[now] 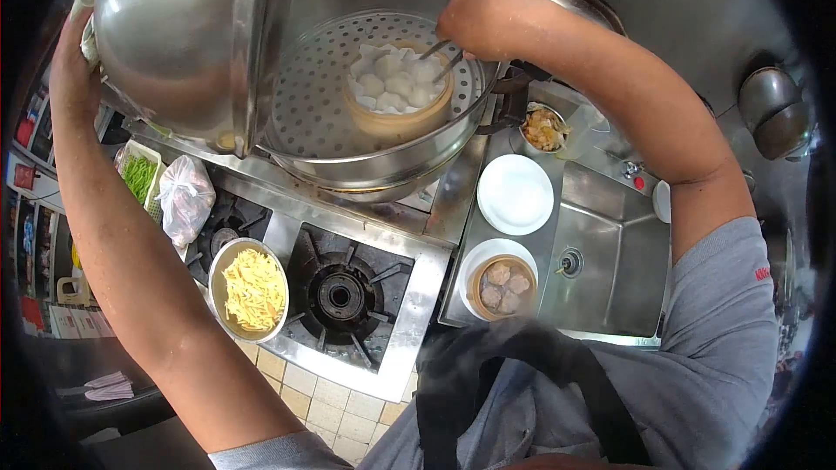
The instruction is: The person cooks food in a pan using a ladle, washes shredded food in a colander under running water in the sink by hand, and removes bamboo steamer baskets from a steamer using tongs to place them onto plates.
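Note:
A large domed steel lid is tilted up at the upper left. My left hand is closed at its far side, by a pale cloth; the fingers are mostly hidden behind the lid. Below stands a wide steel steamer pot with a perforated tray inside. On that tray sits a round bamboo steamer basket lined with white paper, holding several white dumplings. My right hand is closed around metal tongs, whose tips reach the basket's right rim.
A bowl of yellow strips stands beside a gas burner. On the right counter are a white plate, a bamboo basket of meat dumplings and a bowl of food. A sink adjoins them. A plastic bag lies left.

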`<control>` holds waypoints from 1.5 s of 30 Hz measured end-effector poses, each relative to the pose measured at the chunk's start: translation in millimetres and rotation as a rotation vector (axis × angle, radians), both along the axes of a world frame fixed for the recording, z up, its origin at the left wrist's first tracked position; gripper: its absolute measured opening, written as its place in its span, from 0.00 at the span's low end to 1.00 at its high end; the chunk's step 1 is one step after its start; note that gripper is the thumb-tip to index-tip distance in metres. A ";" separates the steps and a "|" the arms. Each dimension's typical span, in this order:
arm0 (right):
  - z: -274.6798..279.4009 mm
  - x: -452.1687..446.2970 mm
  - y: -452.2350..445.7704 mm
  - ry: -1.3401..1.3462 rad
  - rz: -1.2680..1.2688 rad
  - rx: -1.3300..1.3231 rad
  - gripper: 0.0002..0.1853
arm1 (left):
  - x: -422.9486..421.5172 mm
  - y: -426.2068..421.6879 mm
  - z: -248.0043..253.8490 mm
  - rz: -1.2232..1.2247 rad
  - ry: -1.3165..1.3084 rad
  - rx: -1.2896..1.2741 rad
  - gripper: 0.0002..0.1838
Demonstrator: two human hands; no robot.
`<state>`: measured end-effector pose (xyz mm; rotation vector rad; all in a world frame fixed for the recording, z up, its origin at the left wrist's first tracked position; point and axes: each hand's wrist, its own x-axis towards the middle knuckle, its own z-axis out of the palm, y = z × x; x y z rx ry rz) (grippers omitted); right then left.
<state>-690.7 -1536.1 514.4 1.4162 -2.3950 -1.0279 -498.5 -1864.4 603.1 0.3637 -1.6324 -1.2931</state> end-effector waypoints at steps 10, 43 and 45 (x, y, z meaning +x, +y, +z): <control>-3.5 -23.8 -4.0 -0.028 0.058 -0.094 0.17 | -0.6 -0.8 -1.5 0.037 -0.049 -0.123 0.27; 8.0 -41.9 -0.4 -0.136 -0.092 -0.346 0.11 | -1.7 5.1 -0.7 0.013 -0.035 -0.200 0.25; 49.7 -28.0 23.1 -0.122 -0.186 -0.386 0.13 | -3.8 18.2 3.0 -0.013 -0.038 -0.075 0.25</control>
